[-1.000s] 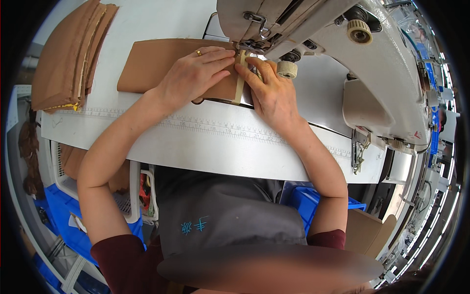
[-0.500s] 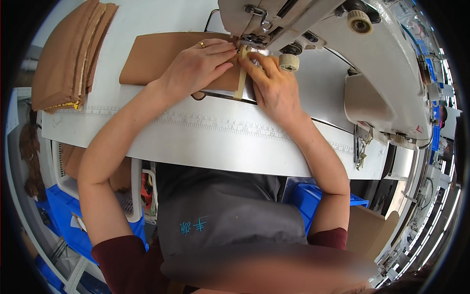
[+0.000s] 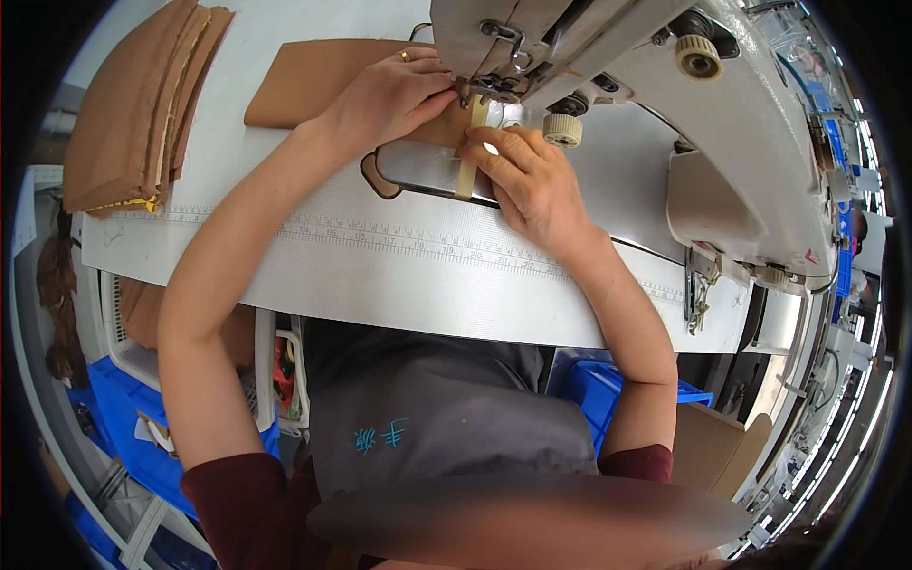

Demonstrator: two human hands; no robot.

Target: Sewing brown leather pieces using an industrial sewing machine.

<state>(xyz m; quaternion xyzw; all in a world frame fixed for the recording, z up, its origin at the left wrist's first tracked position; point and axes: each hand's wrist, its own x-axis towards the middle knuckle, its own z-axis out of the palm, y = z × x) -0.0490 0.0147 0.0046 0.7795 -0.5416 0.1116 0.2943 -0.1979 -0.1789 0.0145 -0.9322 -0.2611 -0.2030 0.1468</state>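
Brown fabric piece lies flat on the machine bed, its right edge running under the sewing machine's presser foot. My left hand, with a ring on one finger, rests on this fabric just left of the foot, fingers stretched out. A narrow cream tape runs along the fabric's right edge and continues toward me past it. My right hand pinches the tape at the fabric's near right corner, fingers curled. Its fingertips partly hide the tape there.
The white sewing machine arches over the right side. A stack of folded brown fabric pieces stands at the far left. A printed ruler scale crosses the white table. Below the table are a blue bin and a white basket.
The brown fabric has slid away from me under the foot, uncovering more metal plate. My left hand moved away with it. My right hand has shifted slightly toward me along the tape.
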